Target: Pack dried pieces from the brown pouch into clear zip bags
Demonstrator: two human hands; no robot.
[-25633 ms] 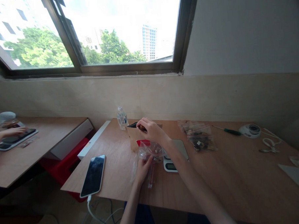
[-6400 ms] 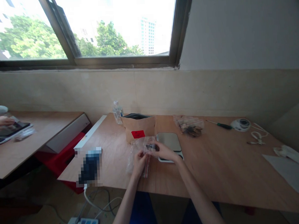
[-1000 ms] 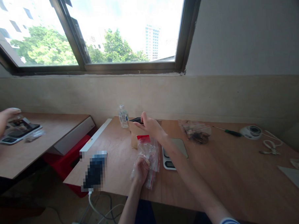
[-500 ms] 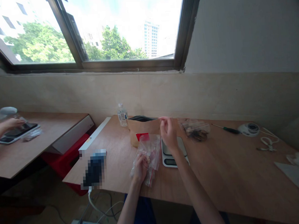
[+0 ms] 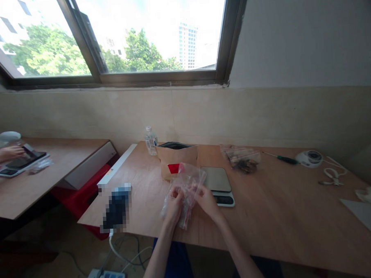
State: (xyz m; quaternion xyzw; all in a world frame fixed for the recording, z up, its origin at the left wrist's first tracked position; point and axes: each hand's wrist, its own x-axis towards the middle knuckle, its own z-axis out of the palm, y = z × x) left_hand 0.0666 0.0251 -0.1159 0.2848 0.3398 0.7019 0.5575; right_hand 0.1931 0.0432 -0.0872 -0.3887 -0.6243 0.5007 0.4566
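Note:
My left hand and my right hand both grip a clear plastic zip bag with red stripes, held just above the wooden table. The bag's mouth points up and away from me. Behind it stands an open brown paper bag with a red label. A small digital scale lies flat just right of my hands, with nothing on its platform.
A water bottle stands behind the paper bag. Filled plastic bags, a screwdriver, a tape roll and scissors lie to the right. A phone lies at left. Another person's hand works at the neighbouring desk.
My right hand has come back from the paper bag, past the scale, down to the plastic bag and now grips it together with the left hand.

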